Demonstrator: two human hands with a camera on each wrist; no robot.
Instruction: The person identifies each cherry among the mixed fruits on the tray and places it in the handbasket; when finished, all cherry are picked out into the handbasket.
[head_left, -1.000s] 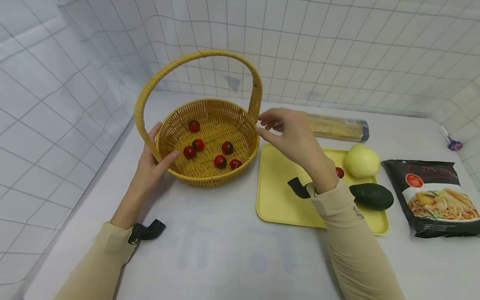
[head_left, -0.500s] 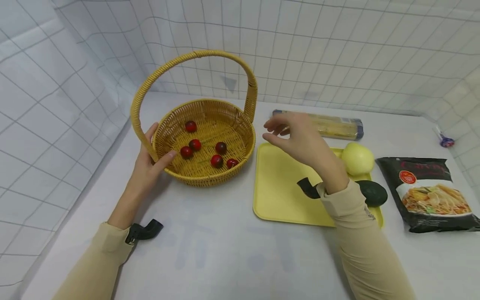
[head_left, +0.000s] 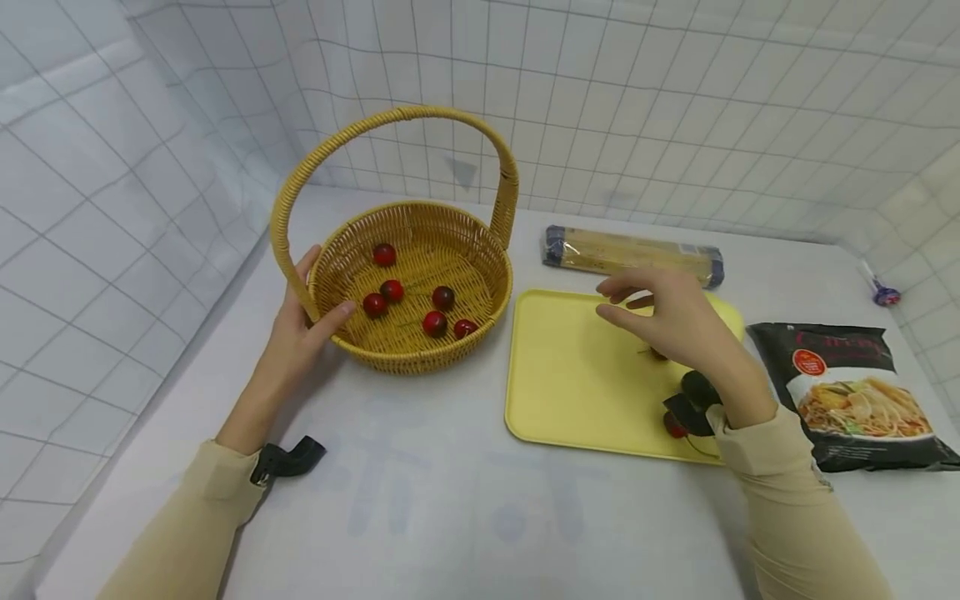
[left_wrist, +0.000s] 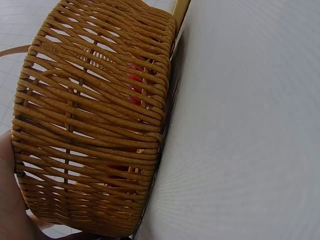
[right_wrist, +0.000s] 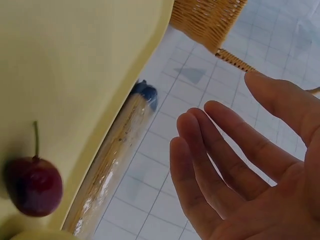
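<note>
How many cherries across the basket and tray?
8. Basket: one cherry at the back, two at left, three right of centre. Tray: two cherries, partly behind the right hand and its strap; more may be hidden.

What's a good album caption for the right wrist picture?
An empty right hand, a stemmed cherry on a yellow tray, and a wicker basket.

Yellow wicker basket (head_left: pixel 420 360), upright; 6 dark-red cherries (head_left: pixel 434 324) inside; 2 more show on the yellow tray (head_left: pixel 577 375).

6 cherries (head_left: pixel 434 324) lie in the basket (head_left: pixel 416 364), left of the tray (head_left: pixel 570 375).
</note>
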